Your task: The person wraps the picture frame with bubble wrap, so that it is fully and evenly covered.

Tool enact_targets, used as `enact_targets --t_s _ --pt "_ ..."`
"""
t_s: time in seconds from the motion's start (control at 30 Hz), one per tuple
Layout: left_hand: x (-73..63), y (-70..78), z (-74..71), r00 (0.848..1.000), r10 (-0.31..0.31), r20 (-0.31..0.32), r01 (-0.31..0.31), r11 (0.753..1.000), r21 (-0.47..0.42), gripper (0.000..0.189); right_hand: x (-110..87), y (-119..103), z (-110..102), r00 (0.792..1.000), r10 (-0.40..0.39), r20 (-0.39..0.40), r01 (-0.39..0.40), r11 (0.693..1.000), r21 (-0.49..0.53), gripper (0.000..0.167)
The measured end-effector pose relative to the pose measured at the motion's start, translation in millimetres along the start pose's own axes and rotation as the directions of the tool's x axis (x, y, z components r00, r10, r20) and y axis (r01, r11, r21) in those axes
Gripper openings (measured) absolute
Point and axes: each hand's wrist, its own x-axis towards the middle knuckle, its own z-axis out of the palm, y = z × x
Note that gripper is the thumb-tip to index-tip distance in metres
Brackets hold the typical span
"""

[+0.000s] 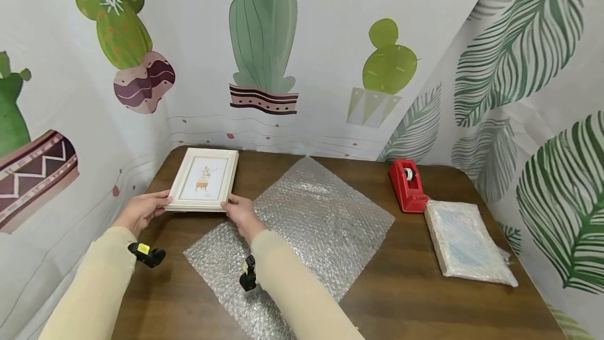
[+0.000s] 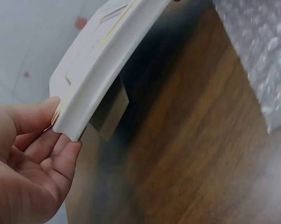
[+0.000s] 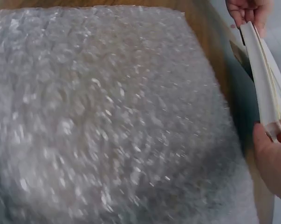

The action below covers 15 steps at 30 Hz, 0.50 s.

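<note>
A white picture frame with a small plant drawing in it is held at the back left of the table. My left hand pinches its near left corner, thumb on the face and fingers beneath, as the left wrist view shows. At the near right corner my right hand grips it the same way. A flat stand flap sticks out from the frame's back. Beside the frame, a sheet of bubble wrap lies spread out cornerwise, partly under my right forearm.
A red tape dispenser stands at the back right of the wooden table. Near it lies a bubble-wrapped flat package. Printed cloth with cacti and leaves hangs behind and beside the table.
</note>
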Motion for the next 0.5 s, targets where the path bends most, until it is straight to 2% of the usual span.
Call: enact_targets --t_s 0.1,0.17,0.27,0.33,0.4,0.5 --pt "-6.8 3.7 7.4 1.0 0.01 0.006 -0.01 0.999 -0.044 0.062 -2.6 -4.6 -7.7 0.996 -0.042 -0.084 0.044 0.999 0.016 0.037" --pt "-11.8 8.5 12.5 1.0 0.019 0.015 -0.018 0.997 -0.079 0.045 -4.7 -10.1 -13.1 0.99 -0.065 -0.128 0.067 0.998 0.013 0.034" --pt "-19.9 18.0 21.6 0.999 0.033 0.027 -0.03 0.993 -0.112 0.025 -10.4 -19.6 -23.0 0.982 -0.103 -0.156 0.092 0.993 -0.076 0.031" --pt "-26.4 24.5 28.7 0.999 0.043 0.024 -0.04 0.993 -0.11 0.027 -16.1 -25.8 -31.6 0.981 -0.13 -0.144 0.109 0.984 -0.144 0.031" --pt "-32.6 29.8 36.7 0.998 0.058 0.022 -0.056 0.993 -0.106 0.041 -22.8 -31.0 -41.7 0.981 -0.145 -0.125 0.121 0.976 -0.182 0.031" --pt "-40.1 34.9 50.5 0.996 0.086 0.023 -0.083 0.99 -0.114 0.065 -32.3 -36.6 -58.7 0.982 -0.157 -0.104 0.138 0.976 -0.171 0.032"
